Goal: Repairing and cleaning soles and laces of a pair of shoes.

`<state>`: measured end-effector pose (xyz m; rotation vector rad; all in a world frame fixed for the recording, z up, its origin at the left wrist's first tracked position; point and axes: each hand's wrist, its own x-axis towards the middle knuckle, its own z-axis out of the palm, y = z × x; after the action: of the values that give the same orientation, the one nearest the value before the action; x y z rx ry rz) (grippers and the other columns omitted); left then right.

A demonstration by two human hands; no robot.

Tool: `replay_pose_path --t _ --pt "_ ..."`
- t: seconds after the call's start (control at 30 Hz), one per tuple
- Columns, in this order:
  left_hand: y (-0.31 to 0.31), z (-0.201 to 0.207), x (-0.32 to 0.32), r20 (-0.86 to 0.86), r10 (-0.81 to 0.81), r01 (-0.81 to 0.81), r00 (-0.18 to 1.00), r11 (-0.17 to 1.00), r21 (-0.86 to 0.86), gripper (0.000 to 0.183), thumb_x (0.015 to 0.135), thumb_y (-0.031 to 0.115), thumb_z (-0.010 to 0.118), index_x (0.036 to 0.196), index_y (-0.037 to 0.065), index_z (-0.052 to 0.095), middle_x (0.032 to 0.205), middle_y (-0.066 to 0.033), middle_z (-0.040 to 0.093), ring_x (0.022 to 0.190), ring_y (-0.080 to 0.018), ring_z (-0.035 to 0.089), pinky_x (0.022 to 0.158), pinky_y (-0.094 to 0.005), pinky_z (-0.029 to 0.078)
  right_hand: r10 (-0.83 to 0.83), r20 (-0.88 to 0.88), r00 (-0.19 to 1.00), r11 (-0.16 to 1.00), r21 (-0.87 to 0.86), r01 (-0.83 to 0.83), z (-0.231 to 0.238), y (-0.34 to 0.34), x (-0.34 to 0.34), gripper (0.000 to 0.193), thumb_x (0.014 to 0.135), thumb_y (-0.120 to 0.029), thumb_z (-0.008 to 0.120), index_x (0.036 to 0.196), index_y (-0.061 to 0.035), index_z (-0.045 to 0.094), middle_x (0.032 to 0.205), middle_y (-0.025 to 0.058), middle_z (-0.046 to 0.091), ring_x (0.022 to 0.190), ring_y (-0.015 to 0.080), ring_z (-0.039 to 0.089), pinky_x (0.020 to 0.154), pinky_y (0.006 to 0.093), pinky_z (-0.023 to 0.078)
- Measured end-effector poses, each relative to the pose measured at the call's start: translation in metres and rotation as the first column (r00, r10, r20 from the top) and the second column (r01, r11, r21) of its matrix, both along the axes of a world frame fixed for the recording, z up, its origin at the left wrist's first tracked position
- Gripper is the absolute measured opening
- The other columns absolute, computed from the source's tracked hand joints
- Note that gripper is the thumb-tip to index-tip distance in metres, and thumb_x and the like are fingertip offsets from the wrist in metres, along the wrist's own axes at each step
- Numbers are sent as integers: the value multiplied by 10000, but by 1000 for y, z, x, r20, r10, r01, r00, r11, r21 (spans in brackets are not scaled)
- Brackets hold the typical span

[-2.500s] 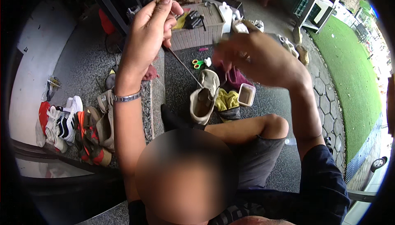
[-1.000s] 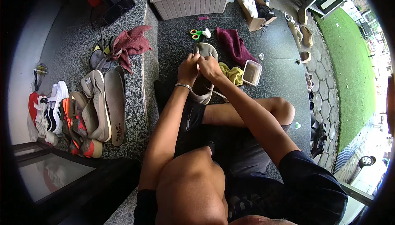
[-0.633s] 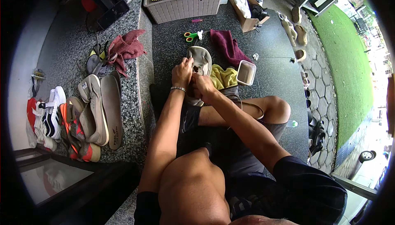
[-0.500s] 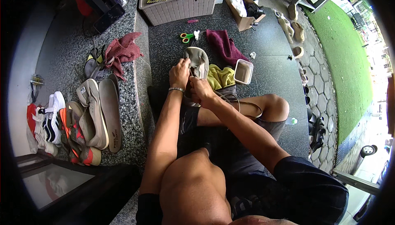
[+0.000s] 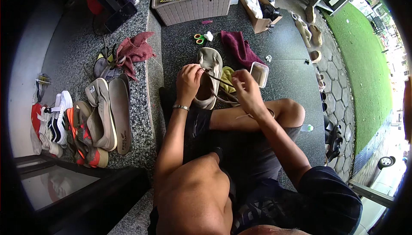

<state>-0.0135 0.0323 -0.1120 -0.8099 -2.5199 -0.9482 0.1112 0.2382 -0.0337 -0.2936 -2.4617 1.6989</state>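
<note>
A beige shoe (image 5: 211, 65) lies toe-away on the dark stone floor in front of my crossed legs. My left hand (image 5: 189, 81) grips its left edge near the opening. My right hand (image 5: 246, 92) is just right of the shoe, fingers pinched on a thin tan cord (image 5: 219, 81) that runs taut from the shoe's opening to the fingers. A loose loop of the cord hangs over my right shin. A metal bracelet sits on my left wrist.
Around the shoe lie a yellow cloth (image 5: 227, 75), a small white tub (image 5: 259, 73), a maroon cloth (image 5: 238, 46) and green-yellow scissors (image 5: 198, 38). Behind are a beige basket (image 5: 193, 4) and a cardboard box (image 5: 259, 9). Shoes (image 5: 105, 115) line the left ledge.
My hands came down from in front of the camera to the shoe. Since then my right hand has moved right, away from the shoe, drawing the cord out.
</note>
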Motion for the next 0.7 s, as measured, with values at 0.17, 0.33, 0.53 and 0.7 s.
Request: replay_pose_path --t 0.17,0.33,0.53,0.7 --pt "3 53 -3 285 -6 -171 959 788 592 290 1095 256 485 928 41 584 742 -62 630 625 -176 617 592 -330 495 91 184 979 993 60 -103 16 39 21 303 1046 -243 567 1032 45 662 822 140 695 777 228 682 740 335 548" --pt "-22 180 -2 289 -164 -193 943 438 878 412 1116 386 420 858 83 526 608 22 457 517 -84 427 533 -267 436 624 549 556 719 -682 -133 -10 5 39 433 1089 -391 452 1223 -11 610 974 136 682 856 223 689 762 345 577" --pt "-39 263 17 167 -218 -103 962 274 956 358 1102 440 443 1062 101 552 610 51 392 497 -39 328 451 -219 279 -59 497 866 249 -833 495 -90 -11 1 364 1066 -390 505 1277 -97 541 1178 53 625 1057 230 633 996 394 467" --pt "-52 285 39 207 -169 -143 964 330 933 376 1106 442 431 1085 87 555 623 59 345 503 -32 262 456 -220 214 -300 160 940 406 -871 278 -42 -23 -11 286 1092 -353 482 1029 -99 598 982 59 653 994 212 640 981 383 477"
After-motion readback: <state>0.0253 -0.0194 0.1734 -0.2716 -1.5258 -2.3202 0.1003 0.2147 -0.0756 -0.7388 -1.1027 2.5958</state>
